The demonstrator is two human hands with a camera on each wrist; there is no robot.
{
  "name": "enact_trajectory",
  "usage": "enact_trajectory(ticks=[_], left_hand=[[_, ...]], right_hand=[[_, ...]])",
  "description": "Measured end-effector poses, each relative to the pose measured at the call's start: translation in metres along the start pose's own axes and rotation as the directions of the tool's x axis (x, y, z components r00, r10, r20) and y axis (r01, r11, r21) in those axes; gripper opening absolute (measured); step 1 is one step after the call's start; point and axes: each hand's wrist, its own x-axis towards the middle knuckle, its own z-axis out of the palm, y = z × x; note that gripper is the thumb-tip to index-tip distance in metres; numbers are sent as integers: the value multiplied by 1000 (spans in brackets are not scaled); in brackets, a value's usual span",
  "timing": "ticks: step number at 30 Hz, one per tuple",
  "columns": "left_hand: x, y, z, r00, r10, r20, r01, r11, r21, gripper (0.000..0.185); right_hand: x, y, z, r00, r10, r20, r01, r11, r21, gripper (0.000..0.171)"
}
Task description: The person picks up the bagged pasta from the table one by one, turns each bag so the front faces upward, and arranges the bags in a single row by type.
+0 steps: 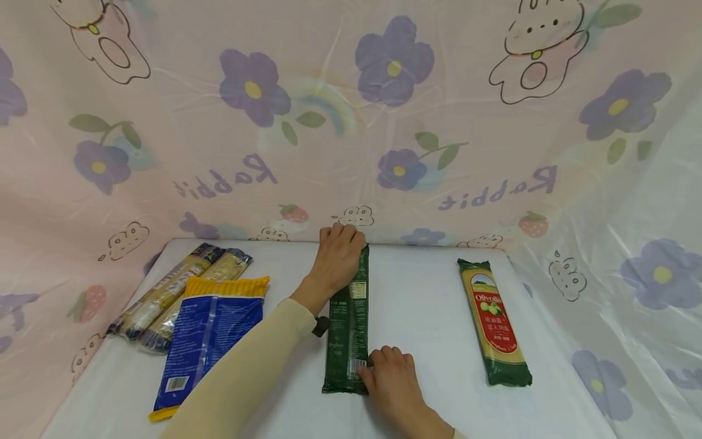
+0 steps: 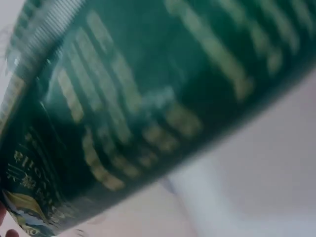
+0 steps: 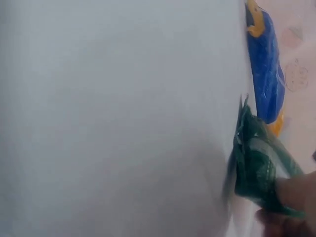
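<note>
A long green spaghetti packet (image 1: 347,341) lies between my hands in the head view, printed back side up. At its far end my left hand (image 1: 341,255) grips it with bent fingers, covering that part. My right hand (image 1: 396,383) pinches the near right edge, thumb over the barcode corner. Close up in the left wrist view, the green packet (image 2: 148,84) fills much of the picture, with a bit of fingertip at the lower left. In the right wrist view, the packet's near end (image 3: 256,168) shows raised folds beside the blurred right hand (image 3: 296,202).
A blue packet with yellow ends (image 1: 219,329) overlaps two clear pasta packets (image 1: 164,292) on the left. To the right lies a green and gold pasta packet (image 1: 496,323) with a red label. Behind the white table (image 1: 422,305) hangs a patterned cloth (image 1: 329,152).
</note>
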Motion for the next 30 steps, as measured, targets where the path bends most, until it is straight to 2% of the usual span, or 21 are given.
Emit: enact_trajectory(ticks=[3,6,9,11,13,14,18,25,28,30], left_hand=[[11,10,-18,998,9,-69,-12,999,-31,27],[24,20,-40,985,27,-169,-40,997,-72,23],[33,27,-62,961,48,-273,-82,990,-116,16],[35,28,-70,955,49,-294,-94,986,-140,13],[33,27,-74,961,40,-275,-80,987,-137,10],[31,26,-74,967,33,-252,-68,989,-134,10],[26,21,-71,987,-2,-161,-17,993,-118,12],[28,23,-73,994,-5,-113,-12,989,-144,20],[30,27,-75,997,-9,-78,0,994,-114,36],[31,29,-76,999,-20,-45,17,997,-76,41]], right_hand=[[7,2,-4,999,23,-44,-17,993,120,30],[14,6,-7,979,4,-202,30,986,165,32],[22,13,-7,920,-65,-386,109,990,93,32],[26,18,-4,879,-116,-463,138,990,15,33],[28,21,0,861,-149,-487,142,989,-53,35],[29,22,2,860,-156,-486,138,988,-74,36],[28,22,9,875,-145,-461,116,989,-91,38],[30,14,11,872,-140,-468,109,990,-94,39],[31,9,13,874,-148,-463,108,988,-112,39],[32,6,14,877,-155,-454,115,987,-114,38]])
